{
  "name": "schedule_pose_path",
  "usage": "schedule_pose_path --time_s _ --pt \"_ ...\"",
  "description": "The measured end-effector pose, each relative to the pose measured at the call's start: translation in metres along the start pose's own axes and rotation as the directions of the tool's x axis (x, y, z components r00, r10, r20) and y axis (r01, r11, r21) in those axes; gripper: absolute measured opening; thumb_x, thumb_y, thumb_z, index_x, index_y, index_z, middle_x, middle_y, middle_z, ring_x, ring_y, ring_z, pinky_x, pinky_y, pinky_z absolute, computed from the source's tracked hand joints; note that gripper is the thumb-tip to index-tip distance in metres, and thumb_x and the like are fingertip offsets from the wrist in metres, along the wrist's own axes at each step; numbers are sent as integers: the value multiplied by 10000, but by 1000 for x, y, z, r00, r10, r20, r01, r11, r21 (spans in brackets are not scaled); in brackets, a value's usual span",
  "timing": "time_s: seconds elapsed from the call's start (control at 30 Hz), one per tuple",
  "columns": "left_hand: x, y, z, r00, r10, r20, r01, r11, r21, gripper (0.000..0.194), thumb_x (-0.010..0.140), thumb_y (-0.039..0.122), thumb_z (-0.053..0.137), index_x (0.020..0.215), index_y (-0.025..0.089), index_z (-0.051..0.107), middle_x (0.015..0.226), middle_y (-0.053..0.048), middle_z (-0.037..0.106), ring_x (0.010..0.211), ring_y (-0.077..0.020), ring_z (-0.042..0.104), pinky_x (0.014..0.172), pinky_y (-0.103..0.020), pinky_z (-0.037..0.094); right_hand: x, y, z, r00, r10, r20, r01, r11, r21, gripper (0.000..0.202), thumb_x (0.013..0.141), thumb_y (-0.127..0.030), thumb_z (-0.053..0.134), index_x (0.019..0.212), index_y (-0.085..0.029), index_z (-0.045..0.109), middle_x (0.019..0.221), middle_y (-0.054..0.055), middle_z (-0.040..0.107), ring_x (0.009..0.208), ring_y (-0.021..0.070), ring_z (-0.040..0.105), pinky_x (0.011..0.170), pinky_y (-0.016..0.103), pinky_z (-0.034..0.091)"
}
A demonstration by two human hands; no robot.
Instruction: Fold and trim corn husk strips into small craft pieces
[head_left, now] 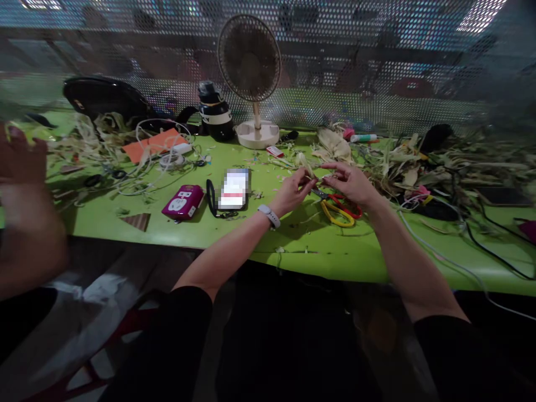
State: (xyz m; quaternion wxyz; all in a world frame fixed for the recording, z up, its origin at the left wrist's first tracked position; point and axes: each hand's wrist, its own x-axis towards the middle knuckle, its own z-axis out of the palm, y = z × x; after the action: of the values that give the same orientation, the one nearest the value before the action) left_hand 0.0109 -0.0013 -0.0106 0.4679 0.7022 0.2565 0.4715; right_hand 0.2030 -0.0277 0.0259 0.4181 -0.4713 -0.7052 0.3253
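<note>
Between the pinched fingers of my left hand (298, 188) is a small bundle of pale dried husk (305, 163), its loose end pointing up. My right hand (345, 181) is just to the right, thumb and fingers drawn together close to the bundle's lower end. Whatever is between those fingertips is too small to make out. Below both hands lies a pair of scissors (339, 215) with yellow and red handles, on the green table (268, 237). A larger pale husk (335, 144) rests beyond my hands.
A phone (233, 190) and a magenta packet (183, 202) lie to the left. Behind stand a desk fan (250, 61) and a black bottle (215, 114). Husk scraps (393, 164) and white cables (456, 262) spread rightward. Another person's blurred hand (23, 159) is at far left.
</note>
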Motion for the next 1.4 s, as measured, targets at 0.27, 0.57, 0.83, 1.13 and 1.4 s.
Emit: schedule_pose_path --time_s 0.27,0.57,0.83,1.13,1.4 --pt "2 1 0 998 3 -62 1 998 58 226 854 404 659 863 183 612 696 -16 639 644 -128 564 644 -279 397 -7 -13 8 981 -163 -105 124 943 -309 388 847 -310 600 1213 -204 669 862 51 708 760 205 630 798 388 502" --pt "5 -6 -2 997 -77 -22 77 997 -9 456 770 586 690 634 169 565 583 11 530 553 -88 443 546 -263 317 -1 -4 19 987 -55 -150 55 998 -1 294 857 -367 617 1110 -219 596 771 23 628 748 199 631 753 369 520" --pt "4 1 -3 991 -124 39 122 991 49 334 812 465 680 731 143 653 609 -1 600 579 -89 503 587 -245 395 10 11 17 952 -50 -301 94 987 132 394 765 -468 741 1019 -256 527 654 -43 570 598 152 582 609 316 504" --pt "2 2 5 973 -231 16 230 959 -167 310 817 435 696 749 133 676 641 -23 672 579 -86 574 625 -245 445 14 23 12 936 -58 -347 69 997 18 386 787 -497 695 1004 -232 517 729 -9 592 646 157 585 595 311 503" --pt "0 4 10 967 -215 -137 99 813 -574 275 719 352 812 903 172 716 943 -49 765 972 -166 712 1019 -355 458 -9 -16 17 867 -233 -440 86 940 -329 164 845 -366 585 793 -210 576 756 34 604 695 172 561 688 339 473"
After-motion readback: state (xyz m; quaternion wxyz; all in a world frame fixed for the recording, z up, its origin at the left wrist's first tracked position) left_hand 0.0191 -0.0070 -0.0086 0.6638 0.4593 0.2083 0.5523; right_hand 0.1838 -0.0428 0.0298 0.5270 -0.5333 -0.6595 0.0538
